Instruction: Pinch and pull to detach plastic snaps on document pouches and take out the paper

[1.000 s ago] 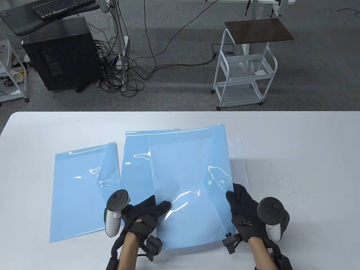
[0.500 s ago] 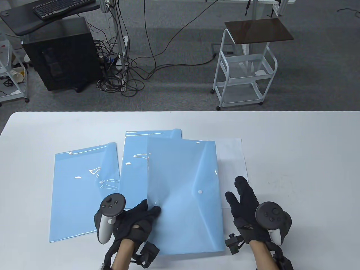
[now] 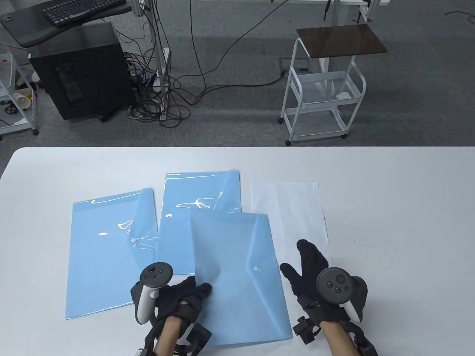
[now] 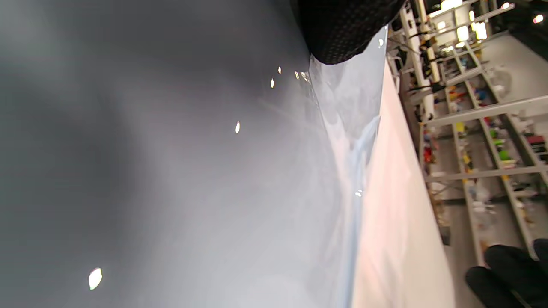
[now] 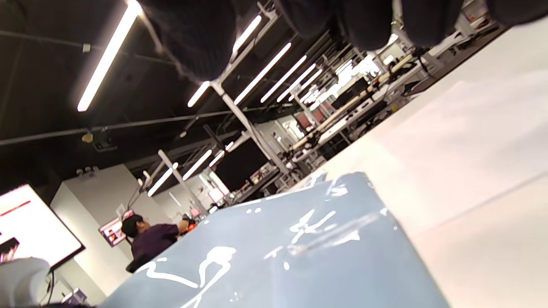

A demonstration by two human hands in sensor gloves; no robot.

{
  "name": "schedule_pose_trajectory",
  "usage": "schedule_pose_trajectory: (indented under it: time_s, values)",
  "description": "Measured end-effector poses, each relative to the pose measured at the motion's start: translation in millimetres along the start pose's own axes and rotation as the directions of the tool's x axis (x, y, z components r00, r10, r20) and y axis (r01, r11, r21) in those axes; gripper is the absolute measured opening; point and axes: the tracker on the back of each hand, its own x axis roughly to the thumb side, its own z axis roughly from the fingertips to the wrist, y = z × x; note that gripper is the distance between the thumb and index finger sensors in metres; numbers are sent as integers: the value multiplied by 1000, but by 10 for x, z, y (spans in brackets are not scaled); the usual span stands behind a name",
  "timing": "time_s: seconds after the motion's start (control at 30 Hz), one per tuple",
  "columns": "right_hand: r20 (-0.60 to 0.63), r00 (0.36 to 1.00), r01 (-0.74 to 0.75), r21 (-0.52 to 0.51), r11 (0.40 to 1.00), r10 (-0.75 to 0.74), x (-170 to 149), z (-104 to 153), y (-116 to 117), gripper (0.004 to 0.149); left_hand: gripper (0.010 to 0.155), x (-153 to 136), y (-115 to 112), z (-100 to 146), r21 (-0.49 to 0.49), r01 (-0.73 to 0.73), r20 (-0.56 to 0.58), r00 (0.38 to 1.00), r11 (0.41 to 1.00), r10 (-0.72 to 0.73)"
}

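Note:
Three light blue document pouches lie on the white table (image 3: pixel 400 207). The nearest pouch (image 3: pixel 237 282) lies flat, its flap closed by a white snap (image 3: pixel 256 268). My left hand (image 3: pixel 202 288) grips this pouch's left edge; in the left wrist view a gloved finger (image 4: pixel 342 34) sits on the pouch's glossy surface (image 4: pixel 214 171). My right hand (image 3: pixel 297 259) is open with spread fingers just right of the pouch, over the near end of a white paper sheet (image 3: pixel 293 211). It holds nothing. The right wrist view shows the pouch (image 5: pixel 299 256) below the fingers (image 5: pixel 364 21).
A second pouch (image 3: pixel 200 204) lies partly under the near one, and a third pouch (image 3: pixel 107 252) with its own snap (image 3: pixel 133 240) lies at the left. Beyond the table's far edge stand a white cart (image 3: pixel 323 92) and a black computer case (image 3: pixel 78 70).
The pouch came down flat and slid toward the near edge, uncovering the white paper. My right hand let go of its right edge and opened. My left hand kept its grip.

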Motion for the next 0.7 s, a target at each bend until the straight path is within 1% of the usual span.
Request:
schedule_pose_trajectory:
  time_s: [0.13,0.2,0.3,0.37,0.43,0.53,0.6,0.67,0.7]
  values:
    - [18,998,-65,61,996,64,80,-11,112,85,45,-1,5,-4,45,81,-45,996,996,-79]
    - [30,994,-110,118,987,107,130,-25,190,87,45,-15,7,-19,56,107,-62,993,993,-103]
    - [43,985,-174,233,957,168,216,-69,316,92,45,-33,10,-38,56,130,-81,989,990,-125]
    - [62,976,-219,279,935,210,280,-110,382,96,46,-36,11,-43,50,130,-85,989,990,-125]
    - [85,960,-281,330,901,268,347,-158,447,100,46,-35,12,-41,45,132,-86,988,990,-128]
    - [118,922,-384,414,826,370,442,-236,574,105,47,-33,11,-42,29,140,-91,986,990,-137]
    - [135,895,-438,454,776,425,485,-279,685,106,47,-31,13,-39,26,142,-93,986,990,-139]
    - [158,859,-496,494,714,487,508,-317,822,107,47,-31,8,-39,26,145,-95,985,989,-141]
    - [163,847,-513,503,696,506,514,-331,872,107,47,-33,9,-40,26,146,-95,985,989,-143]
